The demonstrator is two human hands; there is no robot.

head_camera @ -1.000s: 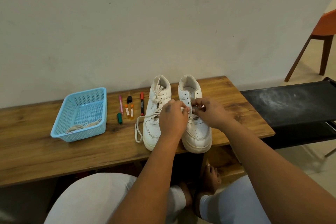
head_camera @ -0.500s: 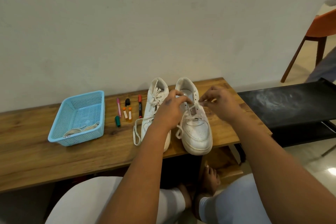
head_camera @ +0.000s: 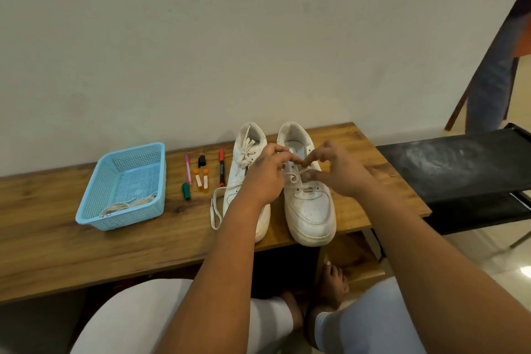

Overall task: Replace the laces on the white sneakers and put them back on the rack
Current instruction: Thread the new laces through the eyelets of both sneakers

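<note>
Two white sneakers stand side by side, toes towards me, on the wooden bench (head_camera: 57, 244). The left sneaker (head_camera: 244, 152) is laced, and one lace end (head_camera: 215, 210) trails onto the bench. Over the tongue of the right sneaker (head_camera: 311, 210) both hands meet. My left hand (head_camera: 267, 175) and my right hand (head_camera: 336, 169) each pinch the white lace (head_camera: 296, 178) with thumb and fingertips, and a small loop of it hangs between them. The black shoe rack (head_camera: 459, 164) stands to the right of the bench.
A light blue plastic basket (head_camera: 94, 201) with coiled laces (head_camera: 126, 204) inside sits at the bench's left. Several markers and small tubes (head_camera: 201, 175) lie between basket and sneakers. A wall rises directly behind. A chair leg and a person's leg (head_camera: 488, 89) are at the far right.
Both hands moved up the right sneaker from the lower eyelets, drawing the lace with them. They have come closer together. A person's leg has come into view at the far right.
</note>
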